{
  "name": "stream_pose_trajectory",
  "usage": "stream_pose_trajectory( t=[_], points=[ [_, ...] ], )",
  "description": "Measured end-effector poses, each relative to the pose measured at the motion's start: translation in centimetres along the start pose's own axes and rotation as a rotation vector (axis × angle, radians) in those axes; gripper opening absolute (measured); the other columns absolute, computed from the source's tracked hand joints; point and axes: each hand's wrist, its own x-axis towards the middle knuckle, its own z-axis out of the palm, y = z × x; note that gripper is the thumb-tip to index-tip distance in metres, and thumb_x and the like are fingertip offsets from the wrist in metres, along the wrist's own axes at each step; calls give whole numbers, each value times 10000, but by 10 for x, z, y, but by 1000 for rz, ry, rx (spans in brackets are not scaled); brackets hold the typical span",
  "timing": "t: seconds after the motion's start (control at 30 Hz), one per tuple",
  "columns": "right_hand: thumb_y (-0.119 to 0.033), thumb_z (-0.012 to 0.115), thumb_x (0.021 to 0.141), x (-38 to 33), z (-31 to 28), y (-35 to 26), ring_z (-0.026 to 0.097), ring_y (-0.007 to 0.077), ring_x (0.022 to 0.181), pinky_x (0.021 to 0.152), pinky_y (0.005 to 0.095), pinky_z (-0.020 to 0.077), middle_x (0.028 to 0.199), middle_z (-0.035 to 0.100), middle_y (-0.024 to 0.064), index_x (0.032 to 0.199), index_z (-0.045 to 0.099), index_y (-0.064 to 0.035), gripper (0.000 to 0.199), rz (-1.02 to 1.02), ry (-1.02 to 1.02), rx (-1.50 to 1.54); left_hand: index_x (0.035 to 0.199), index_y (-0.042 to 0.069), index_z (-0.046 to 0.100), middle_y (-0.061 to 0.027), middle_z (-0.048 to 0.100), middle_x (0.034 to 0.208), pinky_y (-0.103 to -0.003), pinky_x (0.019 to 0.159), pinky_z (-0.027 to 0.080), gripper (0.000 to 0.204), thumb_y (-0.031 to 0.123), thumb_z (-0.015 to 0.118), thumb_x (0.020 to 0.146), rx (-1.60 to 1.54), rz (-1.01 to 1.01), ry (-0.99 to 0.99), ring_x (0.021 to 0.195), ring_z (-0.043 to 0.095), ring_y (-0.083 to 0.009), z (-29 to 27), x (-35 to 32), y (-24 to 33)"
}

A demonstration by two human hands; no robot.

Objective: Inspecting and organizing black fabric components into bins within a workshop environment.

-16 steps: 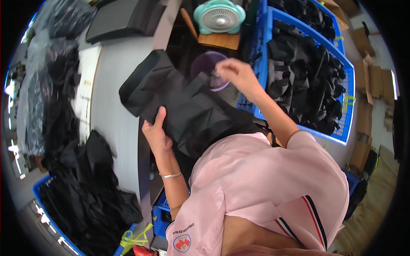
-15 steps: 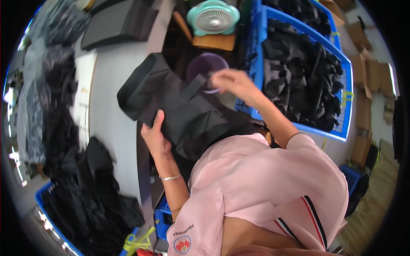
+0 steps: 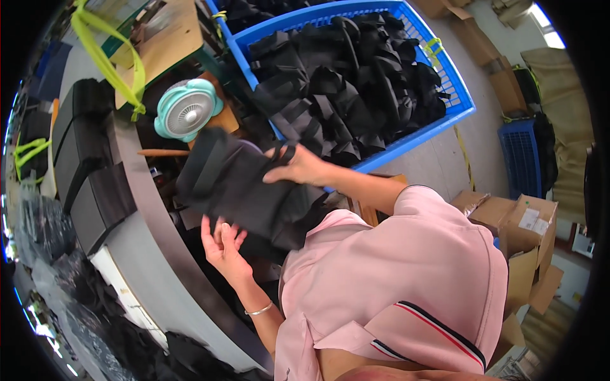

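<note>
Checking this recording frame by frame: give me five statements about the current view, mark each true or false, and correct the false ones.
1. The right hand touches the black fabric piece. True.
2. The left hand is clenched into a tight fist. False: the left hand is open.
3. The large blue basket holds many black pieces. True.
4. The fan has a bright red casing. False: the fan's casing is turquoise.
5. The silver bracelet is on the right wrist. False: the bracelet is on the left wrist.
</note>
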Motion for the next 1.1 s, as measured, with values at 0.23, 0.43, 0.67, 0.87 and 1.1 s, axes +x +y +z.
stream_pose_trajectory(
  t=[0.23,0.43,0.67,0.87,1.1],
  points=[
    [-130,809,791,-52,-213,-51,658,134,829,786,287,532,918,691,14,981,695,-56,234,148,795,-294,1338,2,551,-176,607,1302,-353,842,572,381,194,576,1011,24,-63,-87,1082,655,-254,-16,-10,-23],
    [-163,836,784,-113,-416,-35,674,138,826,751,279,532,949,721,13,1057,727,-99,301,-96,1029,-270,1309,-2,573,-163,628,1267,-345,845,563,349,179,563,1011,101,-171,-43,1063,655,-231,-39,-32,-60],
    [-299,850,691,-61,-385,156,648,383,1098,911,447,540,1115,689,226,1147,682,-31,555,657,747,-1201,1293,-8,587,-143,641,1243,-328,845,566,360,198,597,998,138,-281,-46,1057,652,-211,-34,-42,-73],
    [-150,875,675,-103,-447,107,697,254,855,790,395,562,947,723,146,1067,676,73,493,285,902,-568,1280,-12,602,-126,645,1238,-309,855,555,338,175,590,999,241,-202,-127,1060,646,-191,-40,-39,-73],
    [-270,858,723,-127,-444,-4,668,282,1010,905,480,509,1089,688,160,1189,602,13,602,543,903,-947,1296,-1,599,-117,636,1249,-301,865,545,356,189,596,995,276,-263,-97,1071,639,-183,-51,-47,-84]
  ],
)
